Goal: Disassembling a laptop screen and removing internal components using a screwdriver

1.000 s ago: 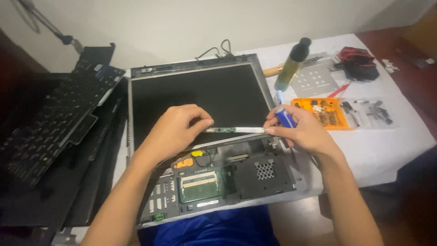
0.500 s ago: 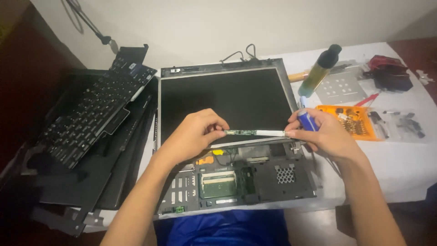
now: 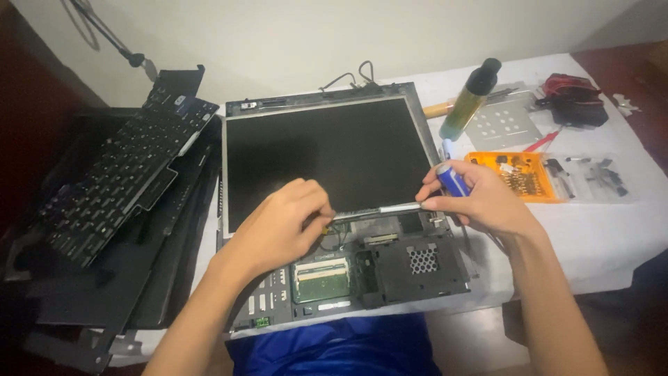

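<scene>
A narrow silver strip [image 3: 379, 209] lies across the centre of the frame, along the lower edge of the dark screen panel [image 3: 327, 150] of an opened laptop [image 3: 390, 268]. The left hand [image 3: 282, 226] is curled, palm down, with its fingertips pinched on the strip's left end. The right hand [image 3: 480, 202] is closed around a blue-handled screwdriver [image 3: 452, 179], and its index finger and thumb press on the strip's right end. Both forearms enter from the bottom edge of the frame.

The laptop base, lower centre, has its cover off; a green board [image 3: 320, 271] and a perforated metal grille [image 3: 422, 259] are exposed. The unit rests on a table covered with a white cloth [image 3: 598, 237], set against a pale wall [image 3: 313, 35] at the top of the frame. Blue fabric [image 3: 334, 348] shows at bottom centre.

At left, a detached black keyboard [image 3: 118, 184] lies tilted on a stack of dark laptop parts [image 3: 104, 292]. At upper right stand a bottle of yellow liquid with a black cap [image 3: 470, 97], a perforated metal plate [image 3: 504, 124] and a dark red pouch [image 3: 574, 97]. An orange bit tray [image 3: 518, 177] sits just beside the right hand, with small dark parts [image 3: 598, 177] scattered further right.
</scene>
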